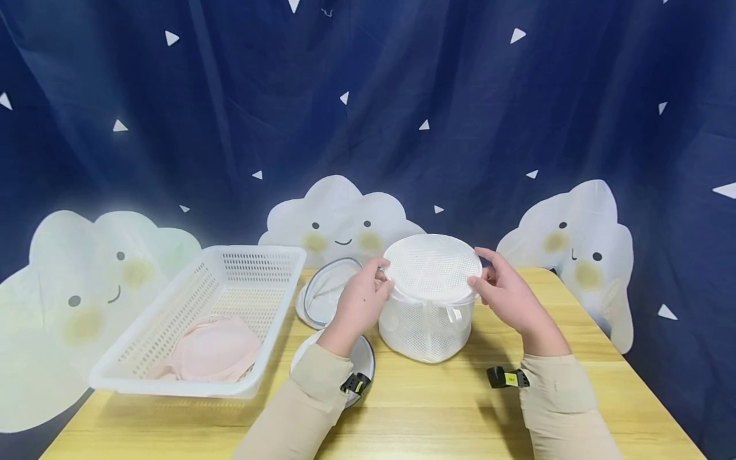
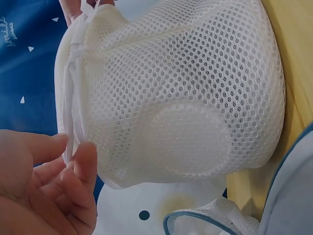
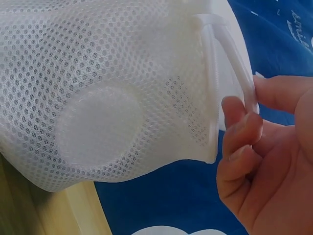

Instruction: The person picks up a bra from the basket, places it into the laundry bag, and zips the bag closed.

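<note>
A round white mesh laundry bag (image 1: pixel 425 329) stands upright on the table, its flat mesh lid (image 1: pixel 434 265) on top. My left hand (image 1: pixel 365 294) pinches the rim on the left side; in the left wrist view, thumb and fingers (image 2: pixel 85 161) grip the white edge trim (image 2: pixel 73 103). At the opposite side my right hand (image 1: pixel 506 291) holds the rim too. The right wrist view shows its thumb and fingers pinching the lid's edge (image 3: pixel 239 54), with a gap between lid and bag wall there. A pale round patch (image 3: pixel 100 125) shows on the mesh side.
To the left stands a white plastic basket (image 1: pixel 276 338) with a pale pink bra-like garment (image 1: pixel 215 350) in it. Two smaller mesh bags with dark trim lie between basket and laundry bag: one farther back (image 1: pixel 330 291), one nearer (image 1: pixel 362 358) partly behind my left forearm. A blue curtain hangs behind.
</note>
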`<state>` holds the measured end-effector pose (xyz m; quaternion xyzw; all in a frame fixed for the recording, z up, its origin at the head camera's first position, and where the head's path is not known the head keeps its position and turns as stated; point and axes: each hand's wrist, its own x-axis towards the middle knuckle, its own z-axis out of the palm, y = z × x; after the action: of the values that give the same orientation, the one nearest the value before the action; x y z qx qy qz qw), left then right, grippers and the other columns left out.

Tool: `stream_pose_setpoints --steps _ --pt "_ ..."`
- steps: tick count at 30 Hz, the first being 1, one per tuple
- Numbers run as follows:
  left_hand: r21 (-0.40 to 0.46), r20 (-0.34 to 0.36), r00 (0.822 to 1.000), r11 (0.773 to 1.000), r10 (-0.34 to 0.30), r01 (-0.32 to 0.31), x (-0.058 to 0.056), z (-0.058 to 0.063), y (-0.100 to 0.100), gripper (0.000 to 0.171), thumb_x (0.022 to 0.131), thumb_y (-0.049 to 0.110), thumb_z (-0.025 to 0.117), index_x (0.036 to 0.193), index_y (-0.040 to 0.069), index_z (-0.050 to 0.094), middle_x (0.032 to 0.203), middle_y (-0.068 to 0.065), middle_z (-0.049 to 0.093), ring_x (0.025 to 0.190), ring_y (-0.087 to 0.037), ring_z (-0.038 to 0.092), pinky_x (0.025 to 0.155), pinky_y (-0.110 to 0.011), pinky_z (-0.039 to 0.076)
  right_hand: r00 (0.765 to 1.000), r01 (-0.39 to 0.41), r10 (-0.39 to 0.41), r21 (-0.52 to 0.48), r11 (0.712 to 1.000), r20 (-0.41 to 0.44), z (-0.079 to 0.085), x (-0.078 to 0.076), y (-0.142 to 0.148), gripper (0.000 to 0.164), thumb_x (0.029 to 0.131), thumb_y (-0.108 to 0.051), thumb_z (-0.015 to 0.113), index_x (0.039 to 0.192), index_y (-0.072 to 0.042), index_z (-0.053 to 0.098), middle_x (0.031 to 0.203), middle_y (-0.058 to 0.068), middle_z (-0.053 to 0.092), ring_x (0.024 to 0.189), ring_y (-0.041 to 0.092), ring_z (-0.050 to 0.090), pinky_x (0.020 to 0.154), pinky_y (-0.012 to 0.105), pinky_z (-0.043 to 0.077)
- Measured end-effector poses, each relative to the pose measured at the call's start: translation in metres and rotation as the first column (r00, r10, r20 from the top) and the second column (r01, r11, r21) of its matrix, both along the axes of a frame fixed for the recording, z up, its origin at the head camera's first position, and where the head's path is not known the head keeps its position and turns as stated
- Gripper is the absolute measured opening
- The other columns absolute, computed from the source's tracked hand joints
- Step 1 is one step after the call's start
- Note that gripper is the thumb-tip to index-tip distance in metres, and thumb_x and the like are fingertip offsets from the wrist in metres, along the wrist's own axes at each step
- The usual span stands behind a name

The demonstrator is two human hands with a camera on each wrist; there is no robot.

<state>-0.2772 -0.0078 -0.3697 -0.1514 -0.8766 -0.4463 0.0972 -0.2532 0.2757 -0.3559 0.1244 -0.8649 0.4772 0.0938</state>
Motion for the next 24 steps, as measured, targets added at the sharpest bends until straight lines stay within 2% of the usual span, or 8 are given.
stream_pose_setpoints --steps 6,11,20,24 --pt "-0.115 -0.070 0.997 0.993 0.015 -0.023 -0.0012 -0.0039 -0.0006 0.035 0.098 0.023 0.063 0.132 0.015 0.061 0.108 0.003 0.065 0.087 -0.016 0.060 0.074 -0.037 0.050 0.997 0.072 -0.070 0.073 0.995 -0.024 -0.0038 -0.0011 -0.0014 0.049 0.103 -0.019 0.057 0.147 -0.003 0.043 0.101 0.016 0.053 0.074 0.026 0.057 0.064 0.034 0.050" --pt "-0.174 -0.117 0.993 0.984 0.022 -0.042 -0.0006 -0.0027 -0.0010 0.032 0.096 0.023 0.061 0.128 0.015 0.064 0.106 0.004 0.063 0.088 -0.016 0.060 0.074 -0.036 0.050 0.993 0.114 -0.108 0.121 0.986 -0.052 -0.0036 0.0004 -0.0010 0.042 0.103 -0.021 0.056 0.141 -0.003 0.050 0.114 0.018 0.057 0.076 0.026 0.055 0.069 0.039 0.049" --pt "-0.225 -0.145 0.988 0.971 0.046 -0.078 0.0005 -0.0005 -0.0017 0.035 0.094 0.028 0.058 0.126 0.015 0.066 0.106 0.004 0.064 0.091 -0.017 0.062 0.077 -0.038 0.050 0.988 0.149 -0.136 0.202 0.968 -0.076 -0.0019 0.0011 -0.0005 0.039 0.102 -0.022 0.056 0.136 -0.004 0.054 0.126 0.018 0.054 0.083 0.028 0.057 0.073 0.041 0.048" --pt "-0.254 -0.140 0.988 0.962 0.061 -0.095 0.0026 0.0010 -0.0021 0.035 0.094 0.031 0.060 0.125 0.015 0.066 0.110 0.002 0.065 0.096 -0.019 0.064 0.080 -0.041 0.051 0.979 0.172 -0.138 0.248 0.953 -0.148 0.0003 0.0039 -0.0036 0.036 0.101 -0.022 0.058 0.133 -0.005 0.058 0.127 0.017 0.053 0.093 0.031 0.060 0.076 0.043 0.047"
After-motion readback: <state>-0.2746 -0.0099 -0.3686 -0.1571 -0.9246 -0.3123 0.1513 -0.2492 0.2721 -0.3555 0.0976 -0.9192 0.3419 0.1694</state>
